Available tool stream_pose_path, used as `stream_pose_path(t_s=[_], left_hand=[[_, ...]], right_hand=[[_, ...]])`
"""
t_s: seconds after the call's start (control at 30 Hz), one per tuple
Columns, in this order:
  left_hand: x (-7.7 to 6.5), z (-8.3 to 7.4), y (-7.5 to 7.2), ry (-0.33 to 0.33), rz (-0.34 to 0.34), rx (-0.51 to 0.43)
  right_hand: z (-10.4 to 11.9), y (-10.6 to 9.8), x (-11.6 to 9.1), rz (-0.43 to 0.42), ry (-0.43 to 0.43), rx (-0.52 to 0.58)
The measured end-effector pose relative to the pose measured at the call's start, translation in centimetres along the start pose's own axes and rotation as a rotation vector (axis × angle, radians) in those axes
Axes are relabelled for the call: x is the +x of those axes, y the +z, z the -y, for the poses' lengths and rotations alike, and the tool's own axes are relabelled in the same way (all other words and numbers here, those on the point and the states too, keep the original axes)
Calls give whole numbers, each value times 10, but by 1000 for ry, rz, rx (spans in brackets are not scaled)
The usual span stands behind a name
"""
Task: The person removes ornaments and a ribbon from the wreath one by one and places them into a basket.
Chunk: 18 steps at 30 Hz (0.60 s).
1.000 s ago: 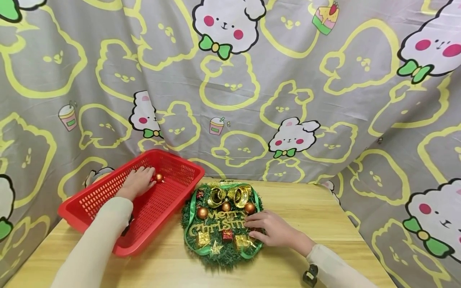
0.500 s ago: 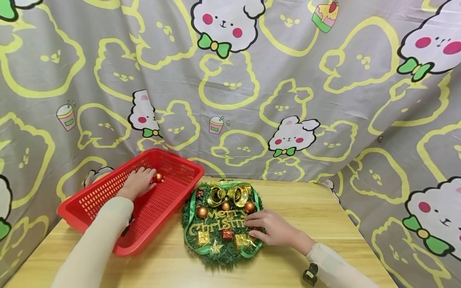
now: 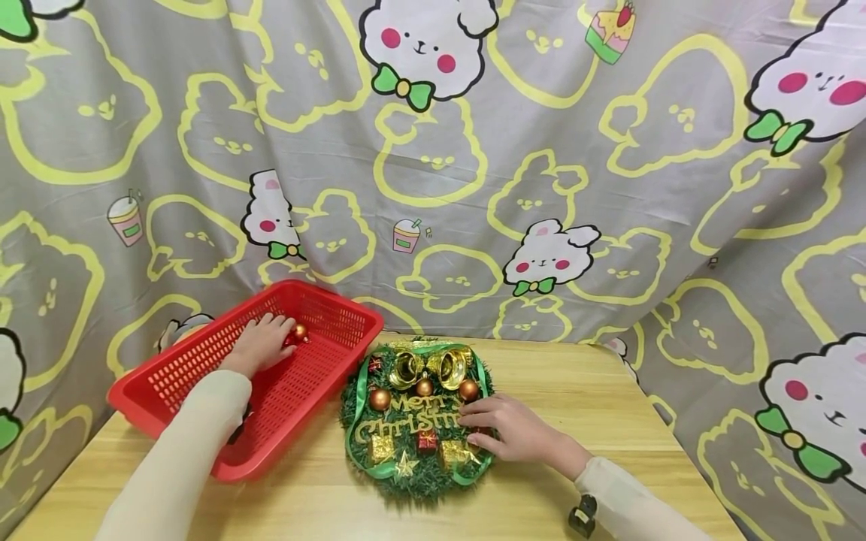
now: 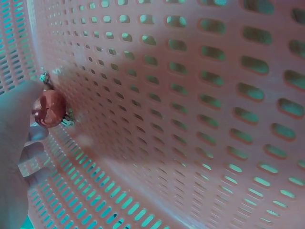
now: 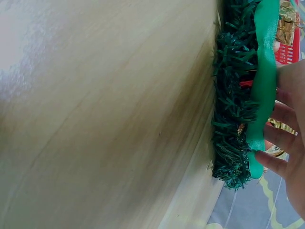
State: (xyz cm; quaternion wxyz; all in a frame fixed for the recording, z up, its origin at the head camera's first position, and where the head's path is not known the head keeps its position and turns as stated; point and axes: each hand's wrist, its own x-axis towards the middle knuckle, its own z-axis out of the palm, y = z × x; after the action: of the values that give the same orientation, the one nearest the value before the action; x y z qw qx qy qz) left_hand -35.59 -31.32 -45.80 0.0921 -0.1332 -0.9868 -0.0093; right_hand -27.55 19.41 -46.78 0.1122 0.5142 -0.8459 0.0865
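Inside the red basket (image 3: pixel 318 368), my left hand (image 3: pixel 260 346) reaches down beside the far wall. A shiny copper Christmas ball (image 3: pixel 301 330) sits at its fingertips. In the left wrist view the thumb and a finger lie on either side of that ball (image 4: pixel 50 109), pinching it; a second small metal cap (image 4: pixel 44 77) shows by the thumb. My right hand (image 3: pixel 510 428) rests on the right side of a green Christmas wreath (image 3: pixel 426 485), fingers lying over its ribbon (image 5: pixel 264 81) and the end of the gold lettering (image 3: pixel 406 424).
The wreath lies flat on the wooden table (image 3: pixel 561 368), bearing gold bells (image 3: pixel 453 370), copper balls, small wrapped gift boxes (image 3: pixel 382 449) and a gold star (image 3: pixel 406 464). A patterned curtain (image 3: pixel 460 173) hangs behind and along the right side. The basket stands left of the wreath.
The copper ball in the basket has shifted very slightly at my left fingertips. My right hand keeps its place on the wreath.
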Motion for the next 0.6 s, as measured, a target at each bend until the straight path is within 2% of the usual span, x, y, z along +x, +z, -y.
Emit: stream_pose_path(t_s=[0.2,0.6], left_hand=[[0,-1,-2,-4,-15,-14],[8,-8,-23,1,-78,-25]], right_hand=[[0,2,0,-15,-19,1],[-2,3,1,-13,-19,16]])
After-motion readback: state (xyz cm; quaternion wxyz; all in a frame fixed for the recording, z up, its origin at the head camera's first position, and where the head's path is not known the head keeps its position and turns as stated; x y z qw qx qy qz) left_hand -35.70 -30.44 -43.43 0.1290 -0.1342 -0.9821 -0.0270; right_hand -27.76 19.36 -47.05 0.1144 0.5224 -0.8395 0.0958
